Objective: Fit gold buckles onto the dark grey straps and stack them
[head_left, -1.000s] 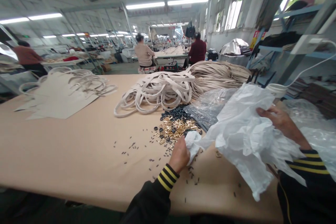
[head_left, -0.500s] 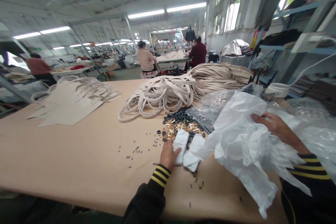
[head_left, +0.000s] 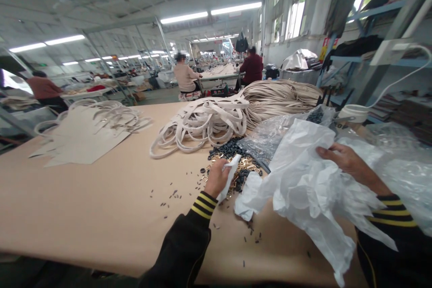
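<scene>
My left hand (head_left: 216,177) is closed on a small white paper packet (head_left: 231,175), tilted up beside the heap of gold metal buckles (head_left: 248,164) and black rings (head_left: 229,146). My right hand (head_left: 337,155) pinches a large crumpled white sheet (head_left: 303,171), which hangs down over the table's right part. A second white packet (head_left: 248,193) lies below the heap, touching the sheet's left edge. Small dark pieces (head_left: 174,194) are scattered on the brown tabletop (head_left: 101,207).
Beige straps (head_left: 205,121) and a long strap bundle (head_left: 283,99) lie behind the heap. Flat beige panels with loops (head_left: 87,135) are at the left. Clear plastic (head_left: 270,135) and a white tub (head_left: 354,113) stand right. Several people are at work farther back.
My left hand has lifted the left packet off the table and tilted it up, moving slightly away from me. My right hand still holds the sheet in nearly the same place.
</scene>
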A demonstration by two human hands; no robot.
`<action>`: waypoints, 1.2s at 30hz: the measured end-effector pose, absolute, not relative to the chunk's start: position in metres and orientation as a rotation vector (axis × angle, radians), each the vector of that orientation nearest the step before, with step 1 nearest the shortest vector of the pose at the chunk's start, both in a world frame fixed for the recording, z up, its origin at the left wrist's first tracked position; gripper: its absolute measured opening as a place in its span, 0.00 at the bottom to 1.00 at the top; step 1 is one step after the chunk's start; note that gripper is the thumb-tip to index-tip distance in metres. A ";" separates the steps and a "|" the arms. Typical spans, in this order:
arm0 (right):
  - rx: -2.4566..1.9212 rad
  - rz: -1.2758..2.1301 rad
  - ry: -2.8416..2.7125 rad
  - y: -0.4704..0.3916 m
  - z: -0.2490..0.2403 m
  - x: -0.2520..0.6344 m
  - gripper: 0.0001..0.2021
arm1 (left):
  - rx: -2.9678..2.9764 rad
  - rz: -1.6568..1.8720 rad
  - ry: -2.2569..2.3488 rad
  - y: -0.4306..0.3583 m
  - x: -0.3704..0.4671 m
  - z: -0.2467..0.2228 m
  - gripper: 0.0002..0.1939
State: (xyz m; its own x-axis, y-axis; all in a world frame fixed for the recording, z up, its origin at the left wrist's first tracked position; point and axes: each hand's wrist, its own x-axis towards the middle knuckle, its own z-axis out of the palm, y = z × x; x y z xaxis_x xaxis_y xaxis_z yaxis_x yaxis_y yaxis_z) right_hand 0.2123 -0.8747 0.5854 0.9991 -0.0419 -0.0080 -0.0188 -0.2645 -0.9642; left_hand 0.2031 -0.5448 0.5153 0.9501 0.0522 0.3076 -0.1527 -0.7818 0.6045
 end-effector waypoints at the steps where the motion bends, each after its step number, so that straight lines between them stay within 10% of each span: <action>1: -1.851 -0.036 0.039 -0.875 0.586 0.212 0.14 | 2.426 0.425 -0.101 -0.543 0.208 0.528 0.04; 22: -1.853 0.178 -0.477 -0.838 0.600 0.223 0.19 | 2.394 0.761 -0.396 -0.548 0.258 0.596 0.05; 36: -2.028 0.005 -1.122 -0.736 0.613 0.278 0.11 | 2.112 0.302 -0.491 -0.540 0.247 0.604 0.11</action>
